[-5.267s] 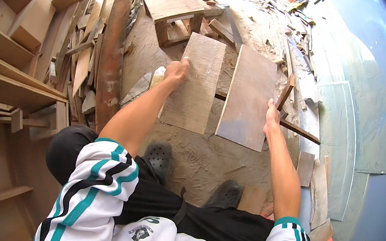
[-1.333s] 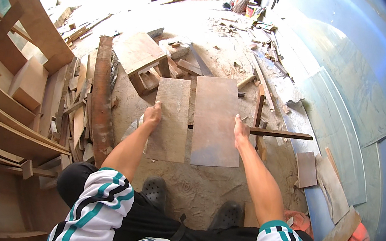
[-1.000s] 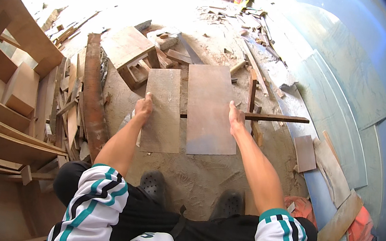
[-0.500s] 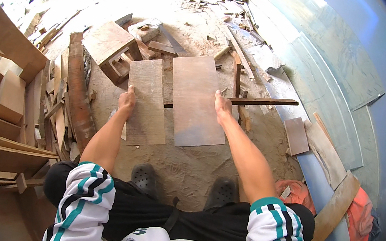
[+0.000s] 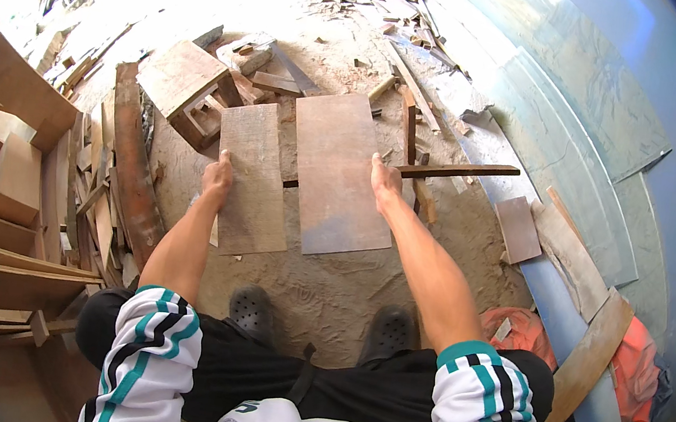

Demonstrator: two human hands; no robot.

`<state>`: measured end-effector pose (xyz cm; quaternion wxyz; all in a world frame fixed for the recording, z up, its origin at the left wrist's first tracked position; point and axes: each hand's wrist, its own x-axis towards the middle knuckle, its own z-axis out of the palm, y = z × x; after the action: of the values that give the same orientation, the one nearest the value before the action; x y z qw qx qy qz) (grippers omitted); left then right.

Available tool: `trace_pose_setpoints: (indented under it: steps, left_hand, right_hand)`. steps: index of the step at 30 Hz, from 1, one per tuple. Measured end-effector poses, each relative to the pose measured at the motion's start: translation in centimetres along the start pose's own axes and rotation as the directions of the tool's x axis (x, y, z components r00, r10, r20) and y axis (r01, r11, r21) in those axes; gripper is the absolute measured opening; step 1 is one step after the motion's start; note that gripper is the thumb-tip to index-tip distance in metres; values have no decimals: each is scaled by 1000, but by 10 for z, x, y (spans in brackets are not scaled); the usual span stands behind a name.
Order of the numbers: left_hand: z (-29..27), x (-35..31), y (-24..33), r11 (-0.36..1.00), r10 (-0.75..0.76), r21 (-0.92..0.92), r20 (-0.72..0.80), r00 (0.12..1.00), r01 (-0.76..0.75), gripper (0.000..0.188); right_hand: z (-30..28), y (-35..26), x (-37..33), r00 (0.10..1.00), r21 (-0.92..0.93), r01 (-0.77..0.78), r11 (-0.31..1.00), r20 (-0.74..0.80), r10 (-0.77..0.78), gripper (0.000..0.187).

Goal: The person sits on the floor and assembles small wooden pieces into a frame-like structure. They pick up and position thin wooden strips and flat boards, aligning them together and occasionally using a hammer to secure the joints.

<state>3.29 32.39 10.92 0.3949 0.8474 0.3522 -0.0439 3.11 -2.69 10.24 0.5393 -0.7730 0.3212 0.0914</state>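
Observation:
Two flat rectangular wooden boards are held side by side in front of me, with a narrow gap between them. My left hand (image 5: 219,174) is closed on the outer edge of the narrower, darker board (image 5: 253,190). Along the outer edge of the wider, reddish board (image 5: 341,179), my right hand (image 5: 384,185) grips with its thumb on the upper face; the fingers beneath are hidden. Behind the boards runs a dark wooden stick (image 5: 464,173), partly covered by them and showing in the gap.
A wooden box (image 5: 180,84) stands beyond the left board. A wooden cabinet frame (image 5: 15,174) and offcuts line the left. Glass sheets (image 5: 571,149) lean at the right, near a small brown board (image 5: 518,228) and an orange cloth (image 5: 633,373). Scrap wood (image 5: 409,14) litters the sandy ground farther off.
Both boards stay in my hands. They and the surroundings appear shifted slightly left in the view; the grips look the same.

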Motion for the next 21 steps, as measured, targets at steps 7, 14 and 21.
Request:
trace_pose_setpoints:
  steps: [7,14,21]
  left_hand:
    - [4,1,1,1000,4,-21,39,999,-3,74]
    - [2,-16,11,994,-63,-87,38,997,66,74]
    - [6,11,-10,998,13,-56,16,1000,-12,76]
  right_hand:
    - [1,13,18,1000,-12,8,1000,-15,-9,71]
    - [-3,11,10,1000,11,13,1000,-18,-13,71]
    - [0,7,15,998,-31,40,999,-51,-42,76]
